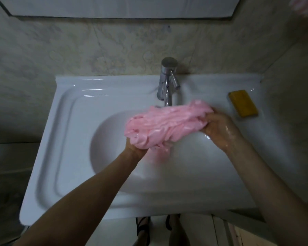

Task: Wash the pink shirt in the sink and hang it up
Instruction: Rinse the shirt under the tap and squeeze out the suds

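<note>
Shirt (167, 125), seen from the head view, is bunched over the sink (103, 157) below the tap (167, 82). Its long axis runs from my left hand (135, 150), gripping the near end, to my right hand (219, 128), gripping the far end; I'd judge a wringing twist comes next

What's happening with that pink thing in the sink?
A person is washing a pink shirt at a white sink. The left hand grips one end of the bunched, wet shirt and the right hand grips the other, holding it over the basin by the faucet. A yellow soap bar lies on the ledge. It is not hung up yet.
</note>
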